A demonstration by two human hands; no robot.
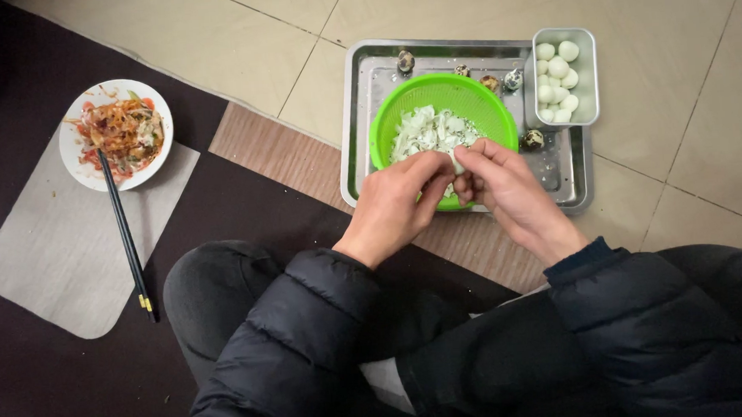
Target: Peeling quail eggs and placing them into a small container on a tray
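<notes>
A small white quail egg (457, 163) is pinched between the fingertips of the left hand (396, 203) at nine o'clock and the right hand (505, 189) at three o'clock. Both hands are closed together on it, equally near, above the near rim of the green colander (484, 101); its long axis cannot be told.

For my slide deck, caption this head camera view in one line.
Left hand and right hand peel a small egg over a green colander of shells on a steel tray.
</notes>
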